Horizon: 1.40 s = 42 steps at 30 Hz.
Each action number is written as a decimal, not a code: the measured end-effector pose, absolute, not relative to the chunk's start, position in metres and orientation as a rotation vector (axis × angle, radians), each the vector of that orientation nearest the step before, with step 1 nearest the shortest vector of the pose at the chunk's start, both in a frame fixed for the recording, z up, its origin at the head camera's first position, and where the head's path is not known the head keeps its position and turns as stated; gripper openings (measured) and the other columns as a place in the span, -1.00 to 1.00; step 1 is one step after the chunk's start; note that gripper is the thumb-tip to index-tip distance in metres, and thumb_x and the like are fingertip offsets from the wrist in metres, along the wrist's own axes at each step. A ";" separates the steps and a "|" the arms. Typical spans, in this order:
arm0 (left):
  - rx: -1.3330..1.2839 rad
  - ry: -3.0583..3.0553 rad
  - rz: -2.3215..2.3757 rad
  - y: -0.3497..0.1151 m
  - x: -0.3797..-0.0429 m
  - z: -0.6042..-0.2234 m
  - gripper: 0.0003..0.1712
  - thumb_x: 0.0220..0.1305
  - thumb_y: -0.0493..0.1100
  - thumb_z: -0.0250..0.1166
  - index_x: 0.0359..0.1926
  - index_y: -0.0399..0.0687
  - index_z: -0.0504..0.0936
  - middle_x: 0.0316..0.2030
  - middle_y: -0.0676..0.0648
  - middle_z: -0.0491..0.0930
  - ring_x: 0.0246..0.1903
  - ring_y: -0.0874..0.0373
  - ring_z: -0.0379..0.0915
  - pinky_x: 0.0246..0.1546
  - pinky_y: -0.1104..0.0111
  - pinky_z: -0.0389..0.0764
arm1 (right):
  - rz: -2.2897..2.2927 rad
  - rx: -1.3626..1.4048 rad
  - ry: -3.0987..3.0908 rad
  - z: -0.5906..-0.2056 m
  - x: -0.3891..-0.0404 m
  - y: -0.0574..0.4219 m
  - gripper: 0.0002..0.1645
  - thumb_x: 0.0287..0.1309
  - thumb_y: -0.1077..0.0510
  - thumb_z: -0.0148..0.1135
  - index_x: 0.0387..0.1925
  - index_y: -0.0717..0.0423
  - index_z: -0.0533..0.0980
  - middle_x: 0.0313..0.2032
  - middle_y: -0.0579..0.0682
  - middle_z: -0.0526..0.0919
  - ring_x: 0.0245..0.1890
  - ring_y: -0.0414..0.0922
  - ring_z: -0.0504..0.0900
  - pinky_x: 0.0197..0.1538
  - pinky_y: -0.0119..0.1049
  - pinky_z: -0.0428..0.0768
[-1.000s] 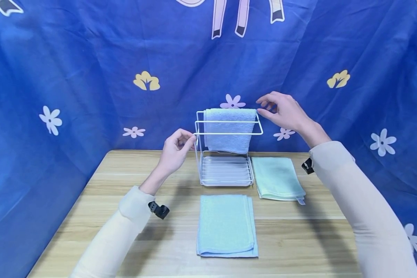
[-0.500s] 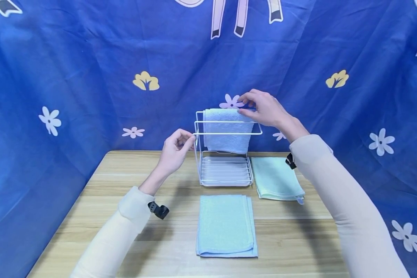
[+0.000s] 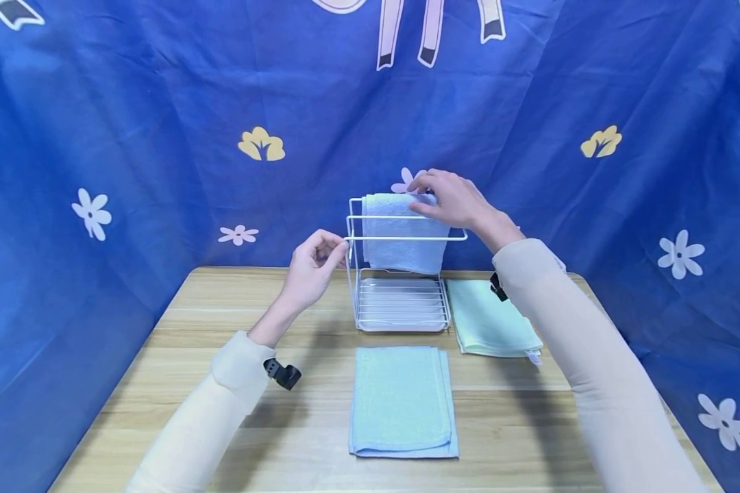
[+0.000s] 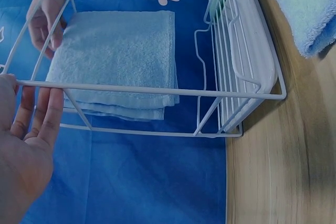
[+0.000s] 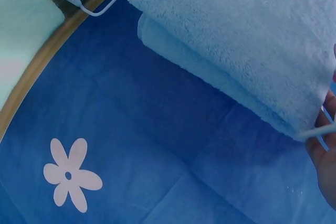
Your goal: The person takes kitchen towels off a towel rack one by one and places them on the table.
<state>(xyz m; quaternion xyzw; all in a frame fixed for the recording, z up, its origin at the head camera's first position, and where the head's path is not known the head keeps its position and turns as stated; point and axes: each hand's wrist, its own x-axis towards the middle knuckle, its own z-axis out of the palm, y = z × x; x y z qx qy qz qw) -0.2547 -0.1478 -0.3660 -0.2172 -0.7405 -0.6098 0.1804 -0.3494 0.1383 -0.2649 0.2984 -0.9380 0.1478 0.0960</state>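
Note:
A white wire rack (image 3: 401, 238) stands near the table's back edge. Over its rear top bar hangs a folded pale blue towel (image 3: 407, 257), level and fairly smooth. My left hand (image 3: 308, 270) pinches the rack's upper left front corner; in the left wrist view its fingers lie behind the bar and the thumb in front. At the towel's top edge, right of its middle, is my right hand (image 3: 453, 198), fingers loosely bent over the top and thumb on the near side. In the right wrist view only part of that hand (image 5: 328, 150) shows, beside the towel and a bar end.
A white tray (image 4: 260, 40) sits at the rack's base under thin wires. Right of the rack lies a folded mint-green towel (image 3: 490, 318) with a small tag. Another folded light blue towel (image 3: 401, 404) lies in front. A blue patterned curtain (image 3: 321, 123) hangs behind the wooden table (image 3: 222, 301).
My right hand has moved left along the towel's top edge from its right end and come down slightly onto it. My left hand stays at the rack's corner.

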 end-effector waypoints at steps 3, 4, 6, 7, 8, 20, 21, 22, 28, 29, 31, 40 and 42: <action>-0.617 -2.102 -1.709 -0.147 -0.255 -0.365 -0.86 0.52 -0.29 0.27 -0.10 -0.36 0.61 -0.41 0.11 0.63 -0.40 0.29 0.62 -0.28 0.43 0.80 | 0.427 0.879 -2.784 -0.265 -0.351 0.136 -0.51 0.45 -0.16 0.30 0.26 -0.03 0.61 0.16 0.05 0.68 0.16 0.04 0.61 0.22 0.08 0.67; -0.618 -2.105 -1.706 -0.147 -0.255 -0.365 -0.86 0.52 -0.29 0.27 -0.10 -0.36 0.61 -0.41 0.15 0.63 -0.40 0.26 0.63 -0.28 0.41 0.81 | 0.426 0.874 -2.788 -0.265 -0.351 0.135 -0.51 0.45 -0.16 0.30 0.26 -0.03 0.61 0.16 0.05 0.68 0.16 0.05 0.60 0.21 0.08 0.67; -0.615 -2.110 -1.700 -0.147 -0.255 -0.365 -0.85 0.52 -0.28 0.27 -0.10 -0.35 0.61 -0.41 0.21 0.62 -0.40 0.25 0.63 -0.28 0.41 0.80 | 0.421 0.864 -2.797 -0.264 -0.352 0.133 -0.50 0.45 -0.16 0.30 0.27 -0.03 0.61 0.16 0.06 0.67 0.14 0.04 0.60 0.19 0.07 0.67; -0.612 -2.112 -1.702 -0.147 -0.255 -0.365 -0.85 0.52 -0.28 0.27 -0.10 -0.36 0.61 -0.42 0.22 0.62 -0.40 0.26 0.63 -0.29 0.44 0.79 | 0.421 0.860 -2.804 -0.264 -0.353 0.132 -0.49 0.45 -0.17 0.30 0.27 -0.03 0.61 0.16 0.06 0.67 0.13 0.04 0.59 0.19 0.06 0.67; -0.608 -2.113 -1.706 -0.147 -0.255 -0.365 -0.85 0.52 -0.28 0.27 -0.10 -0.36 0.60 -0.42 0.23 0.61 -0.40 0.27 0.63 -0.29 0.45 0.79 | 0.420 0.856 -2.811 -0.264 -0.354 0.131 -0.49 0.45 -0.17 0.30 0.27 -0.03 0.61 0.16 0.06 0.66 0.12 0.04 0.59 0.18 0.06 0.67; -0.593 -2.115 -1.707 -0.146 -0.255 -0.364 -0.84 0.53 -0.26 0.27 -0.10 -0.35 0.61 -0.42 0.15 0.63 -0.41 0.32 0.61 -0.30 0.51 0.76 | 0.440 0.799 -2.859 -0.267 -0.359 0.124 -0.52 0.47 -0.18 0.28 0.22 -0.01 0.65 0.16 0.03 0.65 0.10 0.01 0.56 0.22 0.02 0.65; -0.595 -2.113 -1.707 -0.146 -0.255 -0.364 -0.84 0.53 -0.26 0.27 -0.10 -0.35 0.61 -0.41 0.08 0.64 -0.41 0.34 0.60 -0.30 0.51 0.75 | 0.442 0.797 -2.862 -0.268 -0.359 0.124 -0.51 0.47 -0.18 0.27 0.23 -0.01 0.64 0.16 0.03 0.65 0.10 0.01 0.56 0.22 0.02 0.65; -0.597 -2.113 -1.707 -0.146 -0.255 -0.365 -0.84 0.53 -0.27 0.27 -0.10 -0.35 0.61 -0.40 0.01 0.65 -0.41 0.34 0.60 -0.30 0.51 0.75 | 0.443 0.794 -2.863 -0.268 -0.359 0.124 -0.52 0.48 -0.18 0.27 0.23 -0.01 0.64 0.16 0.03 0.65 0.10 0.01 0.56 0.22 0.02 0.65; -0.609 -2.111 -1.701 -0.146 -0.255 -0.367 -0.84 0.53 -0.28 0.26 -0.10 -0.37 0.60 -0.34 -0.38 0.60 -0.41 0.35 0.60 -0.30 0.50 0.76 | 0.438 0.802 -2.846 -0.270 -0.358 0.124 -0.53 0.49 -0.17 0.25 0.23 -0.01 0.65 0.14 0.02 0.65 0.07 0.01 0.56 0.17 0.01 0.65; -0.610 -2.110 -1.699 -0.146 -0.255 -0.367 -0.84 0.53 -0.28 0.26 -0.10 -0.37 0.60 -0.34 -0.40 0.60 -0.41 0.35 0.60 -0.30 0.49 0.76 | 0.438 0.805 -2.842 -0.271 -0.357 0.125 -0.53 0.49 -0.17 0.25 0.23 -0.01 0.65 0.13 0.02 0.65 0.07 0.01 0.56 0.16 0.01 0.65; -0.611 -2.107 -1.700 -0.145 -0.255 -0.366 -0.85 0.52 -0.28 0.27 -0.10 -0.36 0.61 -0.34 -0.39 0.60 -0.41 0.34 0.60 -0.30 0.49 0.77 | 0.437 0.810 -2.832 -0.271 -0.357 0.125 -0.53 0.50 -0.16 0.25 0.22 -0.01 0.65 0.14 0.02 0.65 0.07 0.01 0.57 0.16 0.01 0.66; -0.580 -2.135 -1.698 -0.146 -0.255 -0.364 -0.84 0.52 -0.27 0.27 -0.09 -0.36 0.61 -0.41 0.24 0.61 -0.41 0.37 0.60 -0.31 0.53 0.74 | 0.457 0.826 -2.783 -0.274 -0.356 0.129 -0.58 0.51 -0.15 0.24 0.18 -0.04 0.67 0.19 0.02 0.66 0.15 0.04 0.59 0.22 0.09 0.65; -0.580 -2.137 -1.700 -0.145 -0.255 -0.364 -0.83 0.53 -0.27 0.27 -0.09 -0.36 0.61 -0.41 0.24 0.61 -0.41 0.37 0.61 -0.30 0.52 0.75 | 0.464 0.831 -2.773 -0.274 -0.356 0.129 -0.60 0.51 -0.15 0.24 0.16 -0.04 0.68 0.20 0.03 0.65 0.14 0.04 0.59 0.20 0.08 0.65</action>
